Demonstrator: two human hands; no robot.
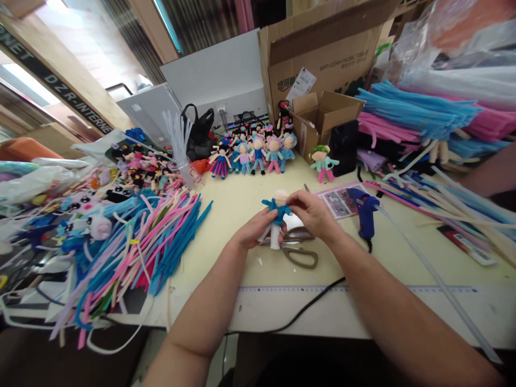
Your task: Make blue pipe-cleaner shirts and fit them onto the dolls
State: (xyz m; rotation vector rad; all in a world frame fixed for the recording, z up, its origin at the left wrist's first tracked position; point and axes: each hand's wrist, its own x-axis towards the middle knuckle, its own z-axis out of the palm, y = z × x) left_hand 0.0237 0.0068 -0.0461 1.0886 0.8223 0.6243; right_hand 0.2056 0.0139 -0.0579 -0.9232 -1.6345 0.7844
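holding a small unfinished doll (277,209) just above the table at the centre of the frame, both hands meet around it. the left hand (255,230) is wrapped about the white legs and lower body, seemingly to steady the figure upright, while the right hand (312,210) pinches the blue upper part beside the pale head, fingers closed on it as if shaping or pressing the fuzzy wire there. kept low and close, the doll stays within easy view and over the work surface.

directly beneath the hands lie scissors (300,252), touching nothing but the cream table (226,215). right of centre a blue glue gun (365,215) rests on its stand near a printed card (336,201), its black cord (306,309) trailing toward the lower edge. a heap of pipe cleaners (141,247) crowds the left side; more stems (419,115) pile at the upper right. finished dolls (253,153) stand in a row at upper centre, before cardboard boxes (322,115). a ruler strip (363,290) runs along the near edge.
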